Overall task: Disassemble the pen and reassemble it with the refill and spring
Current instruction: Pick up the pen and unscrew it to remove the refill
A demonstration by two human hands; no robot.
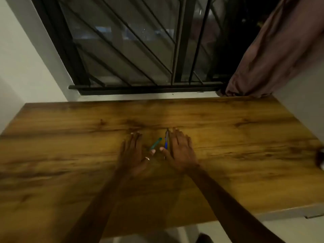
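Observation:
Two pens lie on the wooden table [70, 137] between my hands. A teal pen [155, 143] lies slanted beside my left thumb. A blue pen [166, 140] lies nearly straight away from me, along the inner edge of my right hand. My left hand [134, 153] rests flat on the table, palm down, fingers spread, a ring on the thumb. My right hand [180, 151] also lies flat with fingers apart, its thumb near the blue pen's near end. Neither hand grips a pen. No spring or refill shows in this blurred view.
A barred dark window [131, 50] stands behind the table's far edge. A brown curtain [273, 55] hangs at the back right. A small pale object [320, 158] sits at the table's right edge. A white wall is on the left.

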